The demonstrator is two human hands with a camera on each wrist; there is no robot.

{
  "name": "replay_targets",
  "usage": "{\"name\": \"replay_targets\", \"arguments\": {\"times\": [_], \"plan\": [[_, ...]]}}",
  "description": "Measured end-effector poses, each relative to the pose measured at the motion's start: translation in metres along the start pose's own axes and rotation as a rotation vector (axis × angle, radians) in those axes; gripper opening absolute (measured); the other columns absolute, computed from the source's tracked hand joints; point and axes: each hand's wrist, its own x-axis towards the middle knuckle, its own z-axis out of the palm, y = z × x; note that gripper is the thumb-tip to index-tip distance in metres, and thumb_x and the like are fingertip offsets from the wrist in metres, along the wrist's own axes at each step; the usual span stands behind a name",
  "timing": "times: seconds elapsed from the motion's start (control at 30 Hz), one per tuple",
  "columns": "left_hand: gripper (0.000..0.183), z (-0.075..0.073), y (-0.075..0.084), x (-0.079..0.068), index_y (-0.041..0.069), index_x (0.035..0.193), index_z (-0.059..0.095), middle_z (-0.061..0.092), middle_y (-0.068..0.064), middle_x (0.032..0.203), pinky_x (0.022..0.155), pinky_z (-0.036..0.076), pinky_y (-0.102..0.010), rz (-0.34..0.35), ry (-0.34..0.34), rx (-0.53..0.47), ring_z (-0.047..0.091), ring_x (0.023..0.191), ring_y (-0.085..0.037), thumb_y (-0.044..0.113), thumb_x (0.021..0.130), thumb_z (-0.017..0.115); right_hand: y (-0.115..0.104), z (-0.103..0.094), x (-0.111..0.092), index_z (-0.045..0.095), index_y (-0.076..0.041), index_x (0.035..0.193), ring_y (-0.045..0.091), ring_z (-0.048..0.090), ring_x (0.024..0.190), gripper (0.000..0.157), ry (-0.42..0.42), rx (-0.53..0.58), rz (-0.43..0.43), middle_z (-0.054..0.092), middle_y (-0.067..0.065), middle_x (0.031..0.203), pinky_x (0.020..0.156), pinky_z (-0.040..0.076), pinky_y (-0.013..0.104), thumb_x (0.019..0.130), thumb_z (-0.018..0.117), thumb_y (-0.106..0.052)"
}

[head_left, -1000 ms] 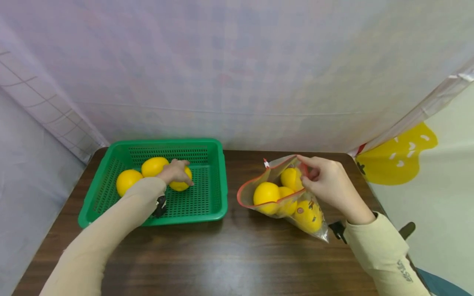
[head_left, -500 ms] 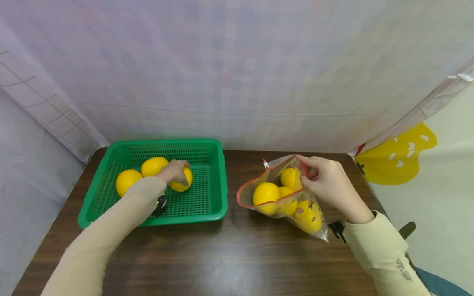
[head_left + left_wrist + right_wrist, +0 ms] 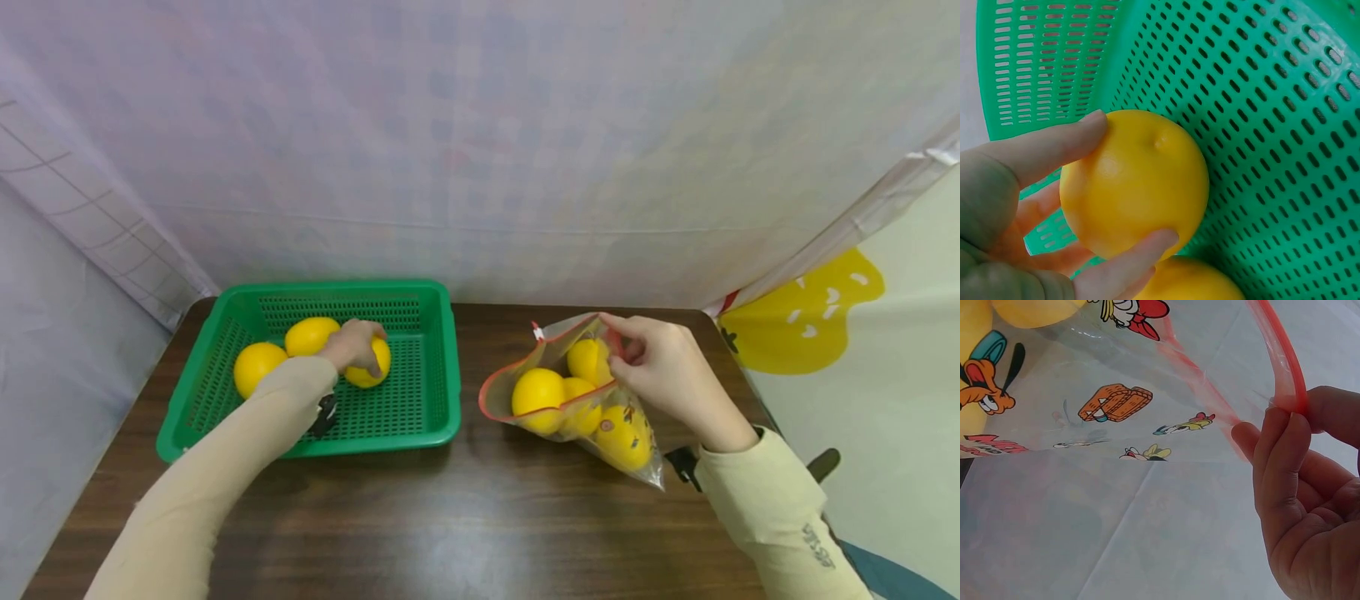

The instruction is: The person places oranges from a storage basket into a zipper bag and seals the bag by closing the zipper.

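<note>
In the green basket, my left hand (image 3: 354,345) holds a round yellow orange (image 3: 371,365). The left wrist view shows the thumb and fingers spread around this orange (image 3: 1138,184), with its dimpled end in sight. Two more oranges lie to its left, one right beside the hand (image 3: 311,337) and one nearer the sleeve (image 3: 258,367). My right hand (image 3: 663,367) pinches the red-edged mouth of a clear zip bag (image 3: 647,467) and keeps it gaping. Several oranges (image 3: 538,393) are inside the bag. Cartoon prints cover the bag (image 3: 1204,487) in the right wrist view.
The green basket (image 3: 442,417) stands at the back left of a dark wooden table (image 3: 420,517). A pale curtain (image 3: 480,167) hangs behind the table. Yellow-patterned cloth (image 3: 802,325) is at the right.
The fingers of my left hand have drawn in around the orange, which they were spread over a second ago. My right hand and the bag have hardly moved.
</note>
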Motion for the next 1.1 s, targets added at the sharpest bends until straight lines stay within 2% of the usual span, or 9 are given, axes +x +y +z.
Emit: {"name": "replay_targets", "arguments": {"times": [0.23,0.43,0.53,0.67,0.9,1.1], "plan": [[0.064,-0.006,-0.008,-0.004,0.005,0.132,0.045,0.035,-0.025,0.131,0.059,0.05,-0.034,0.062,0.013,-0.127,0.049,0.095,-0.032,0.011,0.074,0.073,0.0,0.0,0.0,0.06,0.006,0.114,0.013,0.052,0.057,0.043,0.003,-0.006,0.003,0.062,0.008,0.076,0.046,0.043,0.021,0.071,0.063,0.006],[0.066,-0.02,-0.007,-0.018,0.007,0.134,0.043,0.04,-0.025,0.127,0.059,0.053,-0.035,0.114,0.039,-0.244,0.051,0.099,-0.035,0.015,0.075,0.073,0.001,0.0,0.0,0.06,0.006,0.114,0.013,0.052,0.057,0.042,0.006,-0.009,-0.001,0.062,0.008,0.076,0.047,0.044,0.021,0.072,0.064,0.006],[0.067,-0.025,-0.002,-0.028,0.01,0.134,0.042,0.039,-0.024,0.129,0.061,0.053,-0.035,0.146,0.046,-0.292,0.049,0.103,-0.036,0.018,0.075,0.073,0.002,0.0,-0.001,0.06,0.007,0.113,0.013,0.052,0.057,0.042,0.013,-0.012,-0.01,0.062,0.008,0.076,0.047,0.043,0.021,0.071,0.064,0.006],[0.069,-0.029,0.005,-0.041,0.012,0.135,0.041,0.036,-0.021,0.132,0.066,0.053,-0.034,0.183,0.017,-0.387,0.047,0.105,-0.035,0.021,0.075,0.074,0.002,0.0,-0.001,0.06,0.007,0.113,0.012,0.052,0.057,0.042,0.018,-0.011,-0.014,0.062,0.007,0.076,0.047,0.043,0.021,0.071,0.063,0.006],[0.071,-0.027,0.022,-0.055,0.014,0.136,0.039,0.032,-0.017,0.137,0.07,0.054,-0.037,0.211,-0.036,-0.529,0.049,0.108,-0.035,0.026,0.075,0.074,0.001,0.0,-0.001,0.06,0.007,0.114,0.012,0.053,0.057,0.043,0.01,-0.001,-0.008,0.062,0.007,0.076,0.047,0.044,0.021,0.072,0.063,0.006],[0.066,-0.022,0.042,-0.064,0.015,0.135,0.04,0.033,-0.015,0.137,0.072,0.053,-0.042,0.258,-0.105,-0.689,0.051,0.108,-0.034,0.02,0.077,0.072,0.001,0.0,-0.002,0.06,0.007,0.114,0.013,0.052,0.057,0.042,0.007,-0.006,-0.005,0.061,0.008,0.076,0.047,0.044,0.021,0.072,0.064,0.006]]}}
